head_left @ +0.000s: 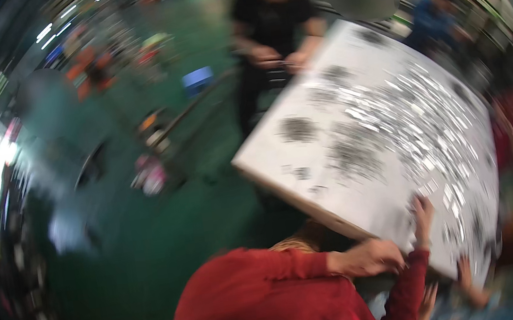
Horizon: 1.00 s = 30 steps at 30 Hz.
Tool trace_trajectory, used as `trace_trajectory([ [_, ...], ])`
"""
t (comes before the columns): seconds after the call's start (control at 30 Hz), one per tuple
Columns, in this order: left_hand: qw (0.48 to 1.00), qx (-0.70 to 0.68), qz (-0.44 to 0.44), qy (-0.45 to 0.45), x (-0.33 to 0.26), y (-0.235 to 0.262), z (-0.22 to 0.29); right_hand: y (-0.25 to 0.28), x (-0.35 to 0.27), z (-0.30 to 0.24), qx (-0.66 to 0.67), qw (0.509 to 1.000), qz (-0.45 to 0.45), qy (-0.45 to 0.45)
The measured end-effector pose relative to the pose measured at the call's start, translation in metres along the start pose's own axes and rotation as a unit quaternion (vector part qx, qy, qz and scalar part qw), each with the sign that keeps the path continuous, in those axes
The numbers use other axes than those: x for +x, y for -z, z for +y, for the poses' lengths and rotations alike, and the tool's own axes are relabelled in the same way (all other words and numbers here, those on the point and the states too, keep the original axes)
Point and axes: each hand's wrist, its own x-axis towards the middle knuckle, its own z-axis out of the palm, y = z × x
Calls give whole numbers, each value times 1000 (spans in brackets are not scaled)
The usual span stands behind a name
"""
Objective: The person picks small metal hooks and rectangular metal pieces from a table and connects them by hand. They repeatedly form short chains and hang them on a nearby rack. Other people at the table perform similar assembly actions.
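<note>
The whole picture is smeared by motion. A white table (pixel 333 150) covered with several small dark and pale pieces fills the right half. At its near edge, low in the frame, my right hand (pixel 466 275) reaches up onto the tabletop among the pieces. My left hand (pixel 428 304) shows only as blurred fingers just below the edge. Whether either hand holds anything cannot be made out. Close beside them a person in a red top (pixel 268 301) leans over the table's near corner, with one hand (pixel 373 256) on the edge and the other (pixel 422 212) on the tabletop.
A person in black (pixel 274 22) sits at the table's far end with hands together. Another figure in blue (pixel 436 23) is at the far right. A green floor (pixel 152 251) spreads to the left, with a blue box (pixel 197 79) and blurred clutter.
</note>
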Motion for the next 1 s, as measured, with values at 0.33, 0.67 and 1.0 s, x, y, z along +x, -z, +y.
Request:
trace_trajectory([
  [0.33,985,-104,-34,131,-3,-10,0,32,-112,-81,256,964,-19,-67],
  [0.67,982,-128,-15,141,-8,-12,-12,42,-152,-95,249,960,67,-112],
  [1.0,971,-31,-63,230,-1,0,-29,7,-161,-120,190,975,49,-107],
])
